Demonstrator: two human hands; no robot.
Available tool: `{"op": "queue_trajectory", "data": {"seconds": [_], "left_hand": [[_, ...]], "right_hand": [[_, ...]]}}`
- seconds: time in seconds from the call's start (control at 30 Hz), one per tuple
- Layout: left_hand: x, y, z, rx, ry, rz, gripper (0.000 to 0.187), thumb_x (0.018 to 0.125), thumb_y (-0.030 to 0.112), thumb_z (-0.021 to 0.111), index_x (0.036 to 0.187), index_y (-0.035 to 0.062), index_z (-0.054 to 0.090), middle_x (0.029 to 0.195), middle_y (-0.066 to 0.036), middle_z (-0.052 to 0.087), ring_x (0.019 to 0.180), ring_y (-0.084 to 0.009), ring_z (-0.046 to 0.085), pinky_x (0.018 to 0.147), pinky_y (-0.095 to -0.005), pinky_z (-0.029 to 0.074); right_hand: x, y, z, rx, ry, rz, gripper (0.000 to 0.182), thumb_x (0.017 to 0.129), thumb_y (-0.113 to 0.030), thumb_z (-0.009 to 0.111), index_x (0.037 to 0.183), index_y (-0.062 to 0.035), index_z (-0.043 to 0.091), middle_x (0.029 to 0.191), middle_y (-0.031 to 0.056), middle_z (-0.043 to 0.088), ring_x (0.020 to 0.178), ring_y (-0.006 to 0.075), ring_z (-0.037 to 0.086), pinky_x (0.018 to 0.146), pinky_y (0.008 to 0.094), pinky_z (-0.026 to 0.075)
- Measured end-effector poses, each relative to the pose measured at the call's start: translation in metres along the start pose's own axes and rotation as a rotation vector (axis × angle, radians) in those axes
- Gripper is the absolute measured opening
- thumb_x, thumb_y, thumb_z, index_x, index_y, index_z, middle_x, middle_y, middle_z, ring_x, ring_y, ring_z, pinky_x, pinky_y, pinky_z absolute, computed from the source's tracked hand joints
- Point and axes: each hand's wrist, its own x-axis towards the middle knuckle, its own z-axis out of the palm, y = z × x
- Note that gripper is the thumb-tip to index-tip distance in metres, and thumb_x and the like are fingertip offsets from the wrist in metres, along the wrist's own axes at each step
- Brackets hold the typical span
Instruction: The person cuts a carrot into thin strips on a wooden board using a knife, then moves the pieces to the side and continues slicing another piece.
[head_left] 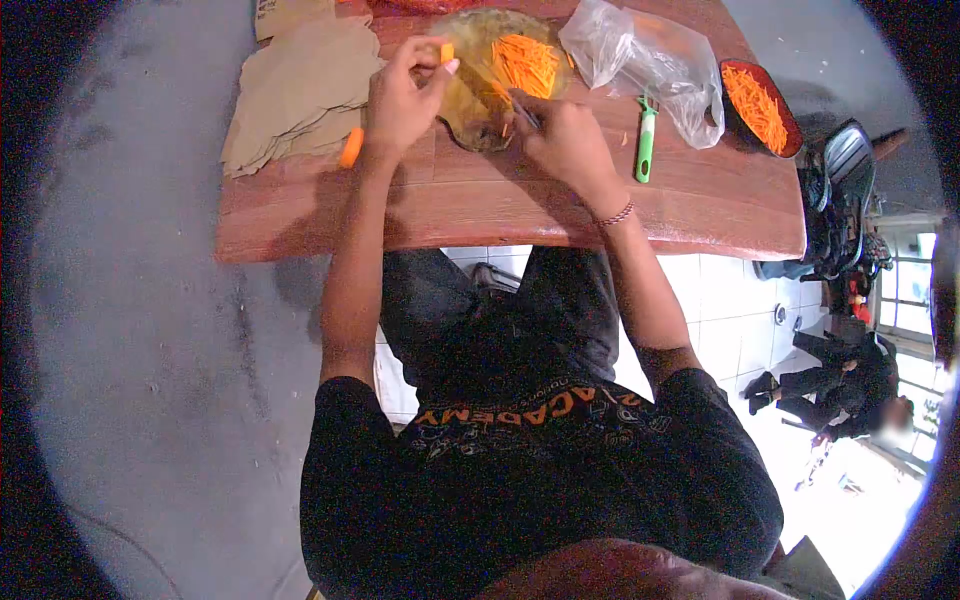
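Your left hand (408, 98) pinches a carrot piece (447, 52) at its fingertips; your right hand (568, 143) grips what seems a knife (526, 113), carrot strips (524, 66) heaped just beyond its fingers. Slicing looks in hand; the next cut calls for steadying that piece.

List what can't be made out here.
- Knife handle: head view, hidden inside the right hand.
- Held carrot piece, lower end: head view, covered by the left hand.
- Plastic bag, inside: head view, obscured by creases and glare.
- Red object: head view, cut by top edge.
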Motion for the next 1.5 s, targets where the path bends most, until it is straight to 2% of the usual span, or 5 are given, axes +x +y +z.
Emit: {"op": "queue_trajectory", "data": {"seconds": [0.2,0.77,0.97,1.03,1.5], "left_hand": [[-0.018,-0.037,0.006,0.173,-0.122,-0.230,0.027,0.088,0.022,0.070,0.112,0.0113,0.065,0.088,-0.006,0.072,0.074,-0.0156,0.068,0.070,-0.0321,0.052],[-0.023,-0.066,0.010,0.396,-0.154,0.079,0.040,0.083,0.037,0.069,0.115,0.0131,0.066,0.117,-0.005,0.062,0.114,-0.0294,0.053,0.097,-0.0495,0.035],[-0.018,-0.062,0.015,0.397,-0.137,0.052,0.036,0.081,0.038,0.070,0.108,0.0139,0.068,0.114,-0.005,0.063,0.113,-0.0288,0.054,0.097,-0.0472,0.034],[-0.019,-0.063,0.015,0.384,-0.119,0.049,0.034,0.081,0.038,0.070,0.105,0.0137,0.068,0.112,-0.005,0.064,0.113,-0.0284,0.054,0.097,-0.0472,0.033],[-0.026,-0.050,0.014,0.531,-0.039,0.144,0.028,0.081,0.041,0.071,0.099,0.0196,0.070,0.096,-0.002,0.068,0.098,-0.0271,0.060,0.085,-0.0476,0.039]], "right_hand": [[0.000,0.001,-0.005,0.169,-0.041,0.121,0.032,0.089,-0.030,0.064,0.109,-0.0053,0.070,0.080,0.0283,0.063,0.078,0.0426,0.066,0.066,0.0444,0.050],[0.018,0.011,0.012,0.154,-0.051,0.080,0.034,0.094,-0.027,0.060,0.109,0.0016,0.068,0.060,0.0164,0.063,0.055,0.0204,0.062,0.056,0.0376,0.047],[0.016,0.001,0.014,0.136,-0.087,0.093,0.034,0.093,-0.031,0.062,0.112,-0.0032,0.069,0.069,0.0211,0.066,0.063,0.0218,0.066,0.063,0.0396,0.049],[0.015,-0.005,0.010,0.137,-0.120,0.176,0.032,0.091,-0.032,0.058,0.106,-0.0065,0.070,0.089,0.0264,0.067,0.088,0.0435,0.065,0.076,0.0488,0.052],[0.012,-0.023,0.010,0.088,-0.141,0.140,0.034,0.090,-0.031,0.062,0.107,-0.0034,0.070,0.081,0.0289,0.064,0.084,0.0440,0.065,0.073,0.0459,0.050]]}}
